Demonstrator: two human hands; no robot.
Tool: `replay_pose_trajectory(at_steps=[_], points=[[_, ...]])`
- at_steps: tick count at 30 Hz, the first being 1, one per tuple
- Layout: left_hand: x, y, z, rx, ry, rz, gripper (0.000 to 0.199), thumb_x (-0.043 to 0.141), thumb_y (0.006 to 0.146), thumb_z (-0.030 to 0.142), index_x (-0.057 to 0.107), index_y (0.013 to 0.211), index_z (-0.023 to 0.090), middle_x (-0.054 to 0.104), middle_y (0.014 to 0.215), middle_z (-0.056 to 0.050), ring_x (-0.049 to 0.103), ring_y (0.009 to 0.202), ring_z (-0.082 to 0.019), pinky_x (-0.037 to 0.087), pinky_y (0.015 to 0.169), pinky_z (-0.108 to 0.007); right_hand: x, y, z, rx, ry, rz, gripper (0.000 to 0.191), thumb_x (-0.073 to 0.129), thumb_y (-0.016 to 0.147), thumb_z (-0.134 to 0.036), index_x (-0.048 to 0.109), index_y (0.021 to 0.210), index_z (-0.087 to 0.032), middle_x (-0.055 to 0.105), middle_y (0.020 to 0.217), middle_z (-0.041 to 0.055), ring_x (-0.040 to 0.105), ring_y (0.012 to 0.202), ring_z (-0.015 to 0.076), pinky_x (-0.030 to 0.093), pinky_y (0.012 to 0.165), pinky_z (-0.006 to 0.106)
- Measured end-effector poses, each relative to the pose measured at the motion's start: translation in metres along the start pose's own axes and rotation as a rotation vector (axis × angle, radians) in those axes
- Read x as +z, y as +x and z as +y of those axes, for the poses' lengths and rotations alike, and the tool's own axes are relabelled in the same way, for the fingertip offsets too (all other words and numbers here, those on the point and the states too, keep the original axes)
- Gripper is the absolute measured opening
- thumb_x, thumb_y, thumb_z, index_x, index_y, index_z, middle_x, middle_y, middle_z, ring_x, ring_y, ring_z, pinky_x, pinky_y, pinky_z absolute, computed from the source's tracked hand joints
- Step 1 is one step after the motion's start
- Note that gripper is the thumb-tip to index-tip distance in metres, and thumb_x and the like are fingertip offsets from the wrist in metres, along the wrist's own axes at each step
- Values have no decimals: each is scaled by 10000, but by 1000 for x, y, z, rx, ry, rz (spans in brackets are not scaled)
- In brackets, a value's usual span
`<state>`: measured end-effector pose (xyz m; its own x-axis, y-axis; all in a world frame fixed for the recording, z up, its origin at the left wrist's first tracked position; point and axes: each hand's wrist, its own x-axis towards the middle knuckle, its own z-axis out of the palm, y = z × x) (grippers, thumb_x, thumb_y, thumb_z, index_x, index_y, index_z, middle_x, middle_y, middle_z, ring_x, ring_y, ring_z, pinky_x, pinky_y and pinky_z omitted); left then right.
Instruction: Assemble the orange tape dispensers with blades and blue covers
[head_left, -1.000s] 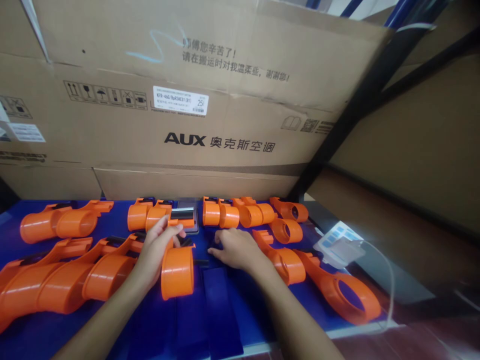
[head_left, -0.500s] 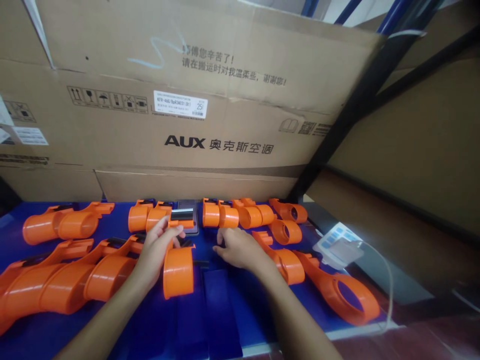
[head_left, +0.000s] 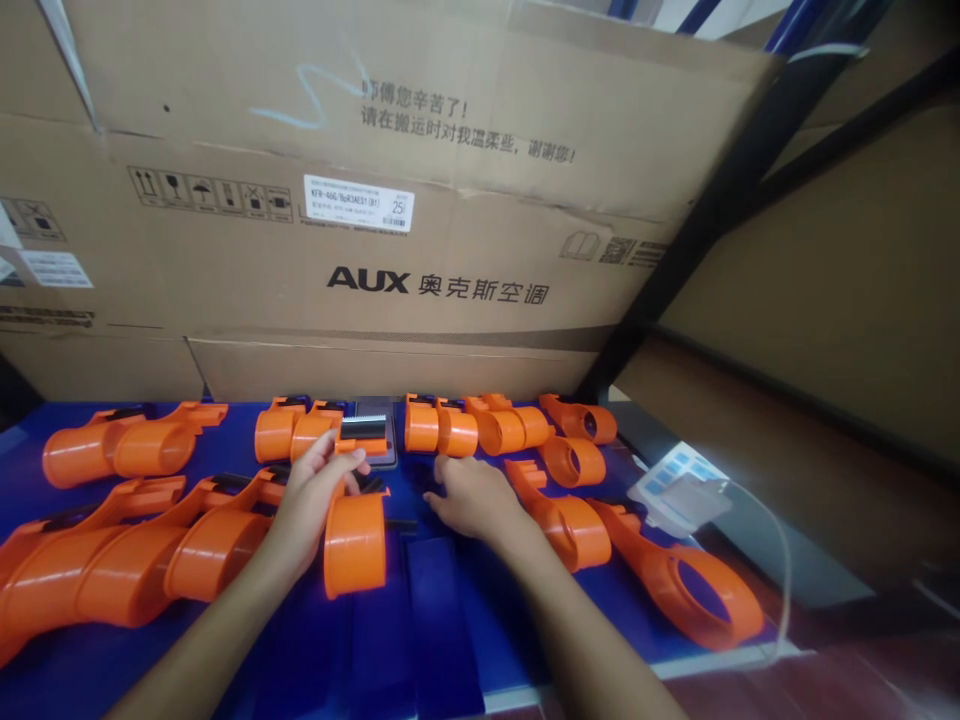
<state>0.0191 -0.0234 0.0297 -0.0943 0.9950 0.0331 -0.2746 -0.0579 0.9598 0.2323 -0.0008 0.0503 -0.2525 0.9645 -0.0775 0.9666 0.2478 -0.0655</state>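
Observation:
My left hand point(head_left: 315, 495) is closed on the handle of an orange tape dispenser point(head_left: 355, 545). Its round drum hangs below my fingers, and the black toothed cutter end point(head_left: 364, 429) points up and away. A dark strip sticks out to the right of the drum. To the right, my right hand point(head_left: 472, 495) is low over the blue surface, its fingers loosely curled and thumb apart, with nothing visible between them. Close behind it sit several orange dispensers point(head_left: 456, 432). The tips of its other fingers are hidden.
Several more orange tape dispensers point(head_left: 217, 548) line the blue tabletop point(head_left: 300, 650) at left, others point(head_left: 697, 590) at right. A phone point(head_left: 384, 460) lies behind my left hand. A white device with a cable point(head_left: 682, 490) sits at the right edge. A big cardboard box point(head_left: 262, 250) stands behind.
The view has shifted very slightly. Both hands and the held tape dispenser stay practically in place.

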Motion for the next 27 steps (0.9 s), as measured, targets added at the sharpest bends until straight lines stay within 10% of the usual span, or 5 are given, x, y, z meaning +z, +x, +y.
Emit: replay_pose_trajectory(at_steps=[13, 21, 27], points=[[-1, 2, -3, 17, 39, -39, 197, 723, 841, 346, 627, 932, 200, 656, 775, 17, 523, 539, -77, 422, 536, -184, -1, -4, -4, -106, 23, 139, 222, 585, 947, -378, 650, 1035, -184, 738, 1018, 146, 713, 942, 311, 480, 732, 354], [0, 3, -5, 12, 61, -77, 328, 783, 809, 386, 647, 1047, 205, 659, 803, 17, 567, 535, -84, 480, 550, -206, -2, -2, -4, -219, 810, 337, 60, 614, 881, -220, 576, 928, -223, 608, 647, -36, 628, 581, 154, 478, 565, 256], [4, 1, -3, 10, 39, -50, 331, 794, 797, 423, 654, 985, 190, 656, 778, 9, 585, 521, -94, 492, 524, -219, 7, 3, -22, -266, 1495, 442, 284, 731, 861, -312, 551, 1069, -245, 706, 895, 5, 752, 794, 179, 625, 775, 326]])
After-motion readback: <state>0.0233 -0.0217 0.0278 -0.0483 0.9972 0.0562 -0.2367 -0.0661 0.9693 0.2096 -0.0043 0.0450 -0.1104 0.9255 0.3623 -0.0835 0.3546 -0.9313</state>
